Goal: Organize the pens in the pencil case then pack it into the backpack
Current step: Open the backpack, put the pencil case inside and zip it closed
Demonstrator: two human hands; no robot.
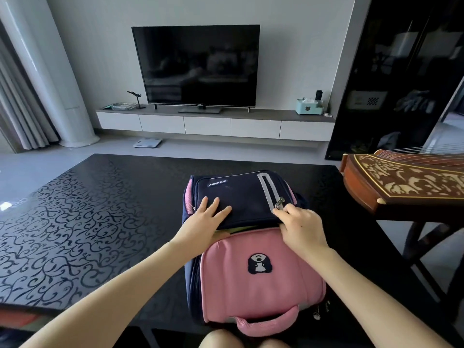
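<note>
Soft backpack (256,272) on the counter (100,197), under both hands.
Flat on its navy flap (241,197) lies the left hand (206,217); the right hand (301,227) pinches the flap edge by the zipper pull (279,203), the likely hold; pencil case unseen.

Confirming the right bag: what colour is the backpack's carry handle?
The handle is pink; the head view shows it.

backpack (253,259) on table (100,209), television (198,66) behind

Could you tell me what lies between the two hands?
Only bare navy fabric of the backpack, between left hand and right hand, in the head view.
</note>
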